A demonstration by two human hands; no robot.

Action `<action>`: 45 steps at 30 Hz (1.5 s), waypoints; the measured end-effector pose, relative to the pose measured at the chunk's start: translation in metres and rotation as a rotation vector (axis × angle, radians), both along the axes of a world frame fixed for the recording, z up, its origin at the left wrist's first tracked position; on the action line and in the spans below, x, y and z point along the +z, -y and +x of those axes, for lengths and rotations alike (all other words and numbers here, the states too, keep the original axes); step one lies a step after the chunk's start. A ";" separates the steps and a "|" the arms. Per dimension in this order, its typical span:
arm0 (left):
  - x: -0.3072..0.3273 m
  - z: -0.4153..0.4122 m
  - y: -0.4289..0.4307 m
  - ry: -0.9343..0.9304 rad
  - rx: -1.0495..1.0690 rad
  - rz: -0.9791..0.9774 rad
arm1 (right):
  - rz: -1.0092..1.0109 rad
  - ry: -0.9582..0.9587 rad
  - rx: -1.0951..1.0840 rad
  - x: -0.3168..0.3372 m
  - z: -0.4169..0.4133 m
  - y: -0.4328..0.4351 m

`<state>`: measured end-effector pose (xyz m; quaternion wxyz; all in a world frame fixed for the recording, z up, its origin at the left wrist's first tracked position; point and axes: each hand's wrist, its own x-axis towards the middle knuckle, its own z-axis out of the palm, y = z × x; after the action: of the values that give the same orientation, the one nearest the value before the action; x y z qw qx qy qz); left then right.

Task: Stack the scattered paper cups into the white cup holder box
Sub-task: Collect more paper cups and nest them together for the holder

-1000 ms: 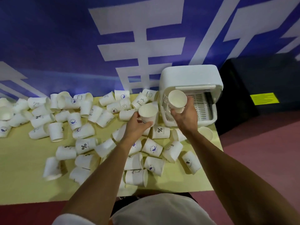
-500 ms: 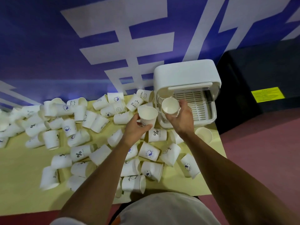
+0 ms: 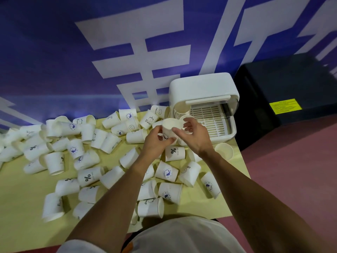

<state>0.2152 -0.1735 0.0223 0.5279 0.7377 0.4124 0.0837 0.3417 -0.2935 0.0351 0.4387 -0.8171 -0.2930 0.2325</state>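
Many white paper cups (image 3: 89, 177) lie scattered on their sides over the yellow table (image 3: 21, 198). The white cup holder box (image 3: 202, 88) stands at the table's far right corner with its lid raised; a stack of cups (image 3: 180, 110) sits in its left side. My left hand (image 3: 155, 143) grips an upright paper cup (image 3: 170, 127) just in front of the box. My right hand (image 3: 196, 137) holds a second cup (image 3: 186, 117) right beside it, and its thumb touches the left hand's cup.
A single cup (image 3: 224, 151) stands upright near the table's right edge, in front of the box. The slotted tray (image 3: 211, 118) fills the box's right part. A black cabinet (image 3: 284, 84) stands right of the table; a blue and white wall lies behind.
My two hands have come together in front of the box. The left hand's cup moved right and up until it met the right hand, which drew back a little from the box opening.
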 end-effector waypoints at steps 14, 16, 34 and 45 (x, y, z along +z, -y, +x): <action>-0.007 -0.001 -0.004 0.009 -0.033 0.030 | 0.102 0.135 -0.146 0.018 0.007 0.000; -0.012 -0.003 -0.006 -0.001 -0.013 0.024 | 0.080 0.173 -0.176 0.014 0.013 0.000; -0.024 -0.004 -0.012 -0.049 0.064 -0.029 | -0.265 0.265 -0.043 -0.030 0.029 -0.013; -0.016 -0.016 -0.016 -0.011 0.130 -0.008 | -0.259 0.342 -0.013 -0.012 0.017 -0.009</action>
<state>0.1994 -0.1578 0.0064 0.5218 0.7079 0.4627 0.1120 0.3592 -0.2842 0.0234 0.2755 -0.8960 -0.3258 0.1234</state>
